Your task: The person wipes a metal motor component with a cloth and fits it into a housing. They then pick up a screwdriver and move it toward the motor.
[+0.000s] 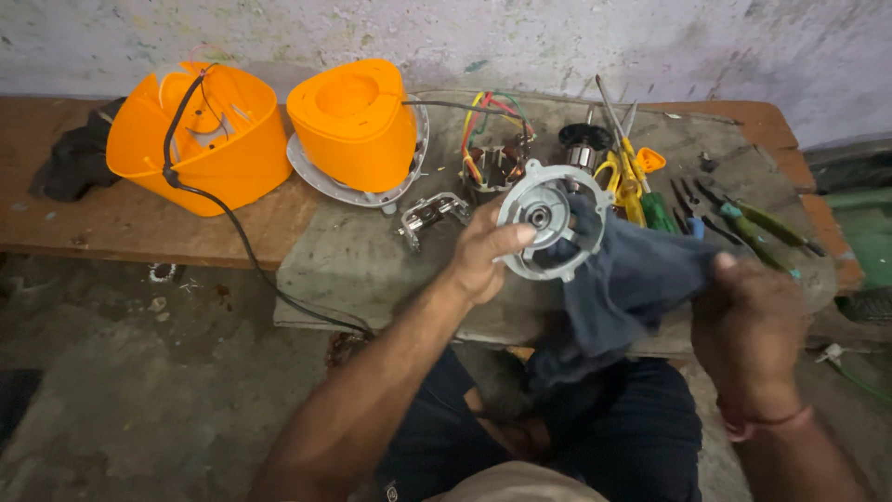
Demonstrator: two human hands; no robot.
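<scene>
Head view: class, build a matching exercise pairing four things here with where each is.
Things:
1. metal motor cover
2. dark blue cloth
3. black rag
4. screwdrivers

Places:
A. far left on the bench
B. held by the left hand
C. gripped by the right hand
D. lying right of the motor parts

Pairs: 1-B, 2-C, 3-A, 4-D

Lower half of metal motor cover [546, 216] hidden behind dark cloth [627, 284], right hand [751, 335] blurred, fingers buried in cloth, green object [859, 223] off the bench's right end cut by frame edge, screwdriver tips too small to read
</scene>
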